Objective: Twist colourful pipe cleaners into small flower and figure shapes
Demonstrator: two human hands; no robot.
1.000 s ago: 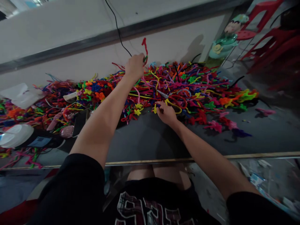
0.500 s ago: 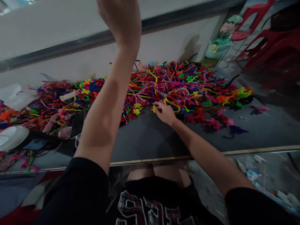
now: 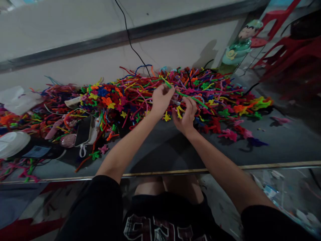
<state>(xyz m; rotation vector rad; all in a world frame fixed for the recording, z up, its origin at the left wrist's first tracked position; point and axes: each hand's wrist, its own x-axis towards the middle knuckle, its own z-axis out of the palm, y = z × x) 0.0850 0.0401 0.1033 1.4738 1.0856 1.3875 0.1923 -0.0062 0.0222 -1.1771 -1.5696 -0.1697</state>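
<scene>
A dark, smooth tabletop (image 3: 150, 152) carries, along its back edge, a heap (image 3: 140, 87) of fuzzy, bendable stems, many seemingly unworked. Left hand (image 3: 162, 99) pinches one green stem (image 3: 179, 93), slender, near-straight, apparently unshaped, over the heap's side facing the tabletop's front edge; right hand (image 3: 186, 117) is half-curled beside it, grip unclear. Petalled flowers (image 3: 106, 101), plush, rounded, look finished.

You have two hands in view: one left hand (image 3: 161, 98), one right hand (image 3: 186, 116) — plus one green stem (image 3: 180, 93). Count one phone (image 3: 84, 130), one cartoon figure (image 3: 235, 52), at least two red chairs (image 3: 298, 57) — the piled fuzzy stems (image 3: 140, 87) defy counting.
</scene>
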